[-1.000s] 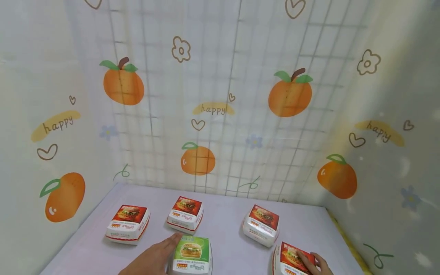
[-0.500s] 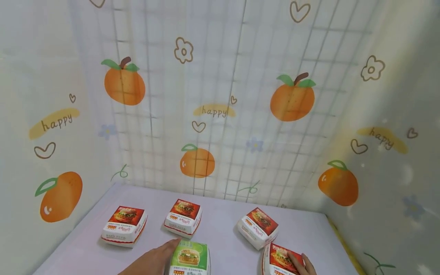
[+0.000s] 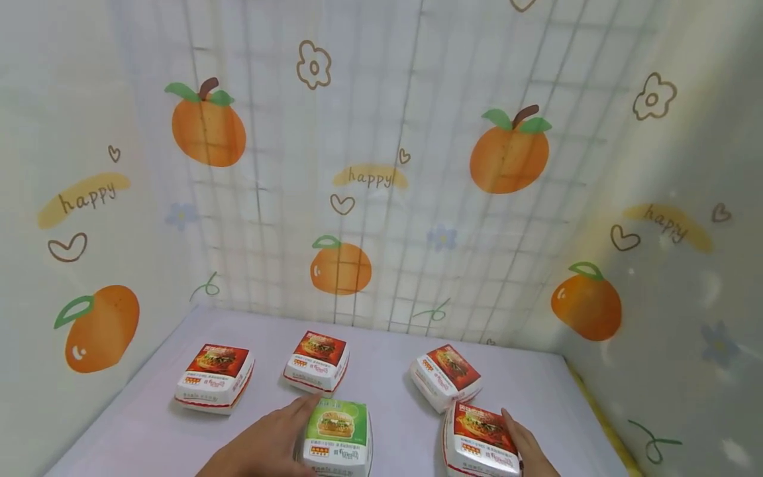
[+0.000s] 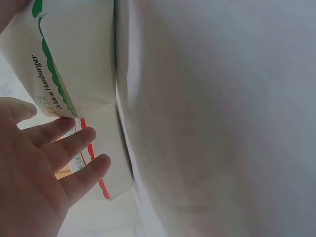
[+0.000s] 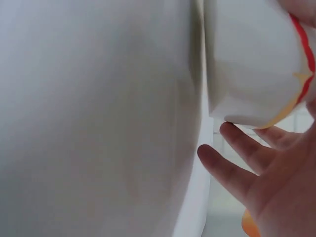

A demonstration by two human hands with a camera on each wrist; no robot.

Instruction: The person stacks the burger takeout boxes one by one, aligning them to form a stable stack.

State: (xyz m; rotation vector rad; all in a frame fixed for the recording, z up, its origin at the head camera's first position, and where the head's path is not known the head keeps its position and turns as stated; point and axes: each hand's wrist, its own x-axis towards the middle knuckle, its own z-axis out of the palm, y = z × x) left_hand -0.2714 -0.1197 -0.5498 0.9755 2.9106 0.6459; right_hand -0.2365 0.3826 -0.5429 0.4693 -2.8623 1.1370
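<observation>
In the head view, my left hand (image 3: 268,437) holds a green-topped burger box (image 3: 336,437) from its left side. The left wrist view shows the thumb at one end of this box (image 4: 74,59) and fingers at the other, some spread loosely. My right hand (image 3: 530,447) holds a red-topped burger box (image 3: 483,434) at its right side. In the right wrist view, thumb and fingers lie at opposite ends of that box (image 5: 252,59), the lower fingers apart from it. Right behind it stands another red-topped box (image 3: 447,377), turned at an angle.
Two more red-topped burger boxes (image 3: 216,377) stand at the left and centre back, the centre one (image 3: 317,361) just behind the green box. All are on a pale table (image 3: 381,351). A translucent curtain (image 3: 381,132) with printed oranges surrounds the back and sides.
My right hand has shifted left with its red box, which now stands closer to the angled box behind. Its fingers have moved from the lid to the side. The left hand stays at the green box.
</observation>
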